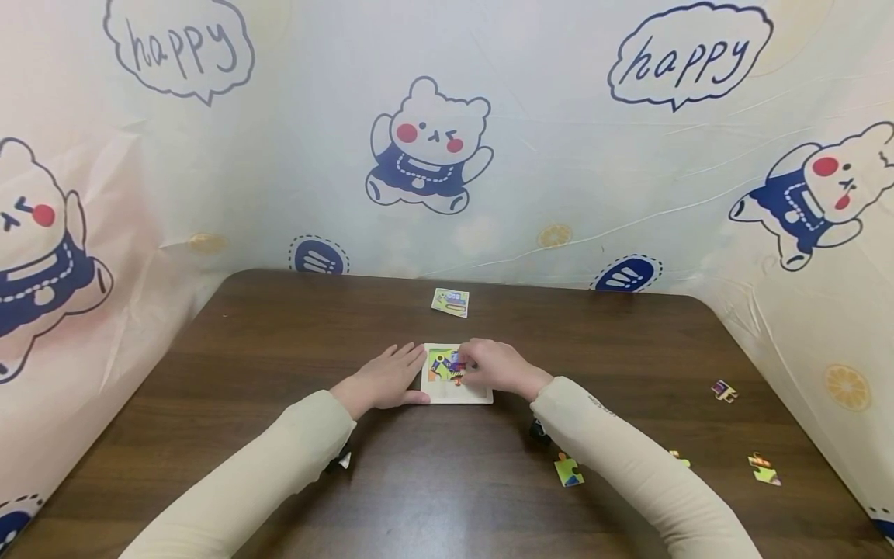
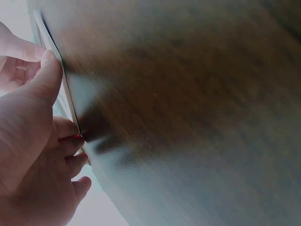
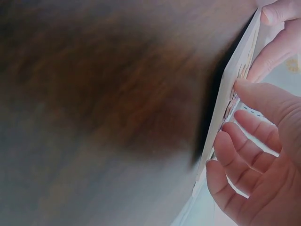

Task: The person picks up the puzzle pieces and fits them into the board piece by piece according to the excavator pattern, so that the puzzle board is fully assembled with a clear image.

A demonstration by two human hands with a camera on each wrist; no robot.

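A small white puzzle tray [image 1: 447, 394] lies mid-table, with a colourful part-filled puzzle [image 1: 441, 364] in its upper area. My left hand [image 1: 389, 377] rests flat along the tray's left side, fingers straight, thumb at the lower left corner. In the left wrist view, its thumb [image 2: 49, 77] lies right at the tray's edge. My right hand [image 1: 497, 366] bends over the tray's right half and pinches a puzzle piece [image 3: 230, 101] between thumb and fingers, low over the tray. That hand covers much of the puzzle's right side.
Behind the tray lies a small picture card [image 1: 450, 303]. Loose puzzle pieces lie to the right: one green [image 1: 569, 471] beside the right forearm, one purplish [image 1: 725, 390] farther back, another [image 1: 764, 470] near the right edge, one [image 1: 679, 458] partly behind the sleeve. A printed cloth [image 1: 433, 248] surrounds the table.
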